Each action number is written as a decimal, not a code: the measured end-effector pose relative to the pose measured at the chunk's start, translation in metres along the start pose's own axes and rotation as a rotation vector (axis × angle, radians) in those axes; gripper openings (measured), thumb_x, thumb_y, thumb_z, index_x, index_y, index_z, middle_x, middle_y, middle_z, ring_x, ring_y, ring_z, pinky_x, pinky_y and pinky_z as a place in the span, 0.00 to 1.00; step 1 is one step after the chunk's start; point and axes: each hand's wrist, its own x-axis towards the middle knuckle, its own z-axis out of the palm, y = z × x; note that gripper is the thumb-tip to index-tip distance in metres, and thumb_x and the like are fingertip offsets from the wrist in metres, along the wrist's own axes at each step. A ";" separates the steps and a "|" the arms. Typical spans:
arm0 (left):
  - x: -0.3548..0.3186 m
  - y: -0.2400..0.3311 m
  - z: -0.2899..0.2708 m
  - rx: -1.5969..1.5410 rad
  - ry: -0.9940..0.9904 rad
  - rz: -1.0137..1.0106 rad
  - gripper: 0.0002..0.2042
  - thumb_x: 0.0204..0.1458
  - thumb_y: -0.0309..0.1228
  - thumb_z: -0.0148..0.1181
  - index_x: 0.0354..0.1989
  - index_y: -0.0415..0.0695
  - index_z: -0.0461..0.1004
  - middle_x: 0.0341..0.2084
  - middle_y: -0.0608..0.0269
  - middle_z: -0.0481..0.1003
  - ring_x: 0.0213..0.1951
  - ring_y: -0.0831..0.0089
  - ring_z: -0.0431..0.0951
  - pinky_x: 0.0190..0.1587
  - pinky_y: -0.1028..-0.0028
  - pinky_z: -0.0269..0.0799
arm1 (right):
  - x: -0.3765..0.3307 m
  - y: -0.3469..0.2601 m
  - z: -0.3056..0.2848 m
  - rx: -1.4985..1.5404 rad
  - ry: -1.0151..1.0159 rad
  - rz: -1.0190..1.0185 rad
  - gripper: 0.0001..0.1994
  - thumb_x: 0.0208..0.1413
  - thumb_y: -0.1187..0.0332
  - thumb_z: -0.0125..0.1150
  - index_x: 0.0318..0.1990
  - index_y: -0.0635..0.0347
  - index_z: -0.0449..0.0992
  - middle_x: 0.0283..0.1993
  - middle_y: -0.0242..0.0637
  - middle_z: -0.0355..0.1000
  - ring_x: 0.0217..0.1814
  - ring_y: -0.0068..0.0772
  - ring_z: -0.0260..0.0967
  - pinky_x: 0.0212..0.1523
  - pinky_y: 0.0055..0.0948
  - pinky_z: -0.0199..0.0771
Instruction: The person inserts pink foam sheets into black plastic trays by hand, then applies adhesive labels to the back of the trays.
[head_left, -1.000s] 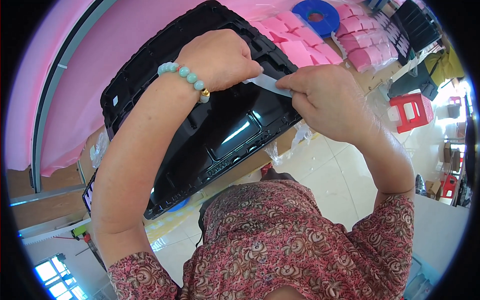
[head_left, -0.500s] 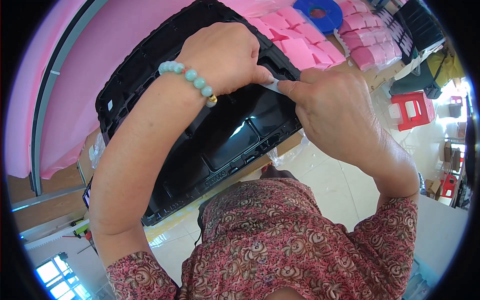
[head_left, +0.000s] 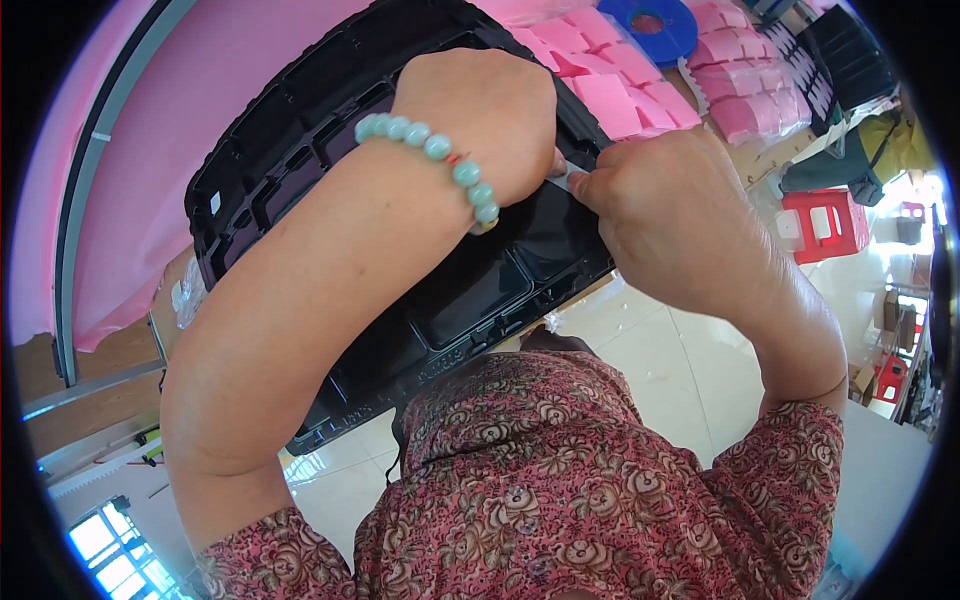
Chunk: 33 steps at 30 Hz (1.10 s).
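A large black moulded plastic tray point(head_left: 300, 150) with several compartments lies on the pink-covered table in front of me. My left hand point(head_left: 485, 105), with a pale green bead bracelet on the wrist, hovers over the tray's right part, fingers curled. My right hand point(head_left: 665, 205) is close beside it. Both hands pinch a small white strip point(head_left: 575, 180) between their fingertips, just above the tray's right edge. Most of the strip is hidden by the fingers.
Pink foam sheet point(head_left: 130, 120) covers the table at the left. Several pink foam pads point(head_left: 620, 95) lie beyond the tray, with a blue tape roll point(head_left: 650, 22) farther back. A red stool point(head_left: 825, 225) stands on the tiled floor at the right.
My two hands have drawn closer together over the tray's right edge. The white strip, earlier seen stretched between them, is now mostly hidden by the fingers.
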 end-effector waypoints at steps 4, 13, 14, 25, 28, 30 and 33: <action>0.008 -0.006 0.004 -0.039 -0.011 -0.004 0.20 0.44 0.48 0.67 0.22 0.40 0.79 0.21 0.52 0.75 0.29 0.55 0.78 0.33 0.61 0.74 | 0.005 0.007 -0.008 0.060 -0.121 0.046 0.08 0.41 0.74 0.56 0.29 0.61 0.81 0.24 0.46 0.73 0.28 0.48 0.73 0.31 0.40 0.72; 0.006 -0.042 0.003 -0.748 -0.128 0.095 0.20 0.47 0.47 0.66 0.16 0.43 0.74 0.14 0.76 0.65 0.21 0.84 0.59 0.25 0.78 0.54 | -0.012 0.024 -0.002 0.611 0.110 0.228 0.14 0.49 0.75 0.49 0.39 0.66 0.80 0.28 0.44 0.76 0.27 0.33 0.72 0.33 0.29 0.70; 0.005 -0.044 -0.008 -0.754 -0.165 0.066 0.18 0.48 0.47 0.66 0.20 0.43 0.76 0.16 0.76 0.66 0.22 0.85 0.60 0.26 0.79 0.54 | -0.015 0.026 -0.003 0.662 0.233 0.239 0.14 0.49 0.74 0.48 0.38 0.64 0.81 0.25 0.43 0.74 0.24 0.32 0.71 0.29 0.30 0.70; -0.079 -0.046 -0.066 -0.944 -0.249 0.111 0.08 0.53 0.29 0.55 0.37 0.38 0.76 0.24 0.73 0.71 0.26 0.89 0.66 0.28 0.85 0.60 | -0.042 -0.011 -0.041 0.830 0.378 0.236 0.19 0.53 0.74 0.52 0.53 0.72 0.72 0.23 0.23 0.58 0.25 0.12 0.52 0.27 0.17 0.50; -0.084 -0.038 -0.059 -1.014 -0.311 0.094 0.08 0.53 0.28 0.56 0.36 0.37 0.76 0.24 0.72 0.71 0.26 0.89 0.66 0.28 0.85 0.61 | -0.039 -0.004 -0.036 0.840 0.378 0.221 0.20 0.54 0.73 0.53 0.54 0.73 0.70 0.22 0.22 0.56 0.24 0.12 0.50 0.26 0.16 0.47; -0.084 -0.036 -0.050 -1.001 -0.291 0.074 0.08 0.53 0.28 0.56 0.36 0.37 0.76 0.24 0.72 0.71 0.26 0.89 0.66 0.27 0.85 0.61 | -0.038 -0.001 -0.036 0.835 0.368 0.210 0.20 0.55 0.73 0.54 0.54 0.72 0.70 0.22 0.21 0.56 0.24 0.11 0.50 0.25 0.16 0.47; -0.083 -0.037 -0.042 -0.980 -0.294 0.028 0.08 0.54 0.28 0.54 0.36 0.37 0.76 0.24 0.73 0.71 0.26 0.89 0.66 0.27 0.85 0.61 | -0.040 0.002 -0.036 0.947 0.288 0.243 0.17 0.56 0.72 0.55 0.52 0.71 0.72 0.24 0.23 0.61 0.24 0.11 0.54 0.25 0.15 0.51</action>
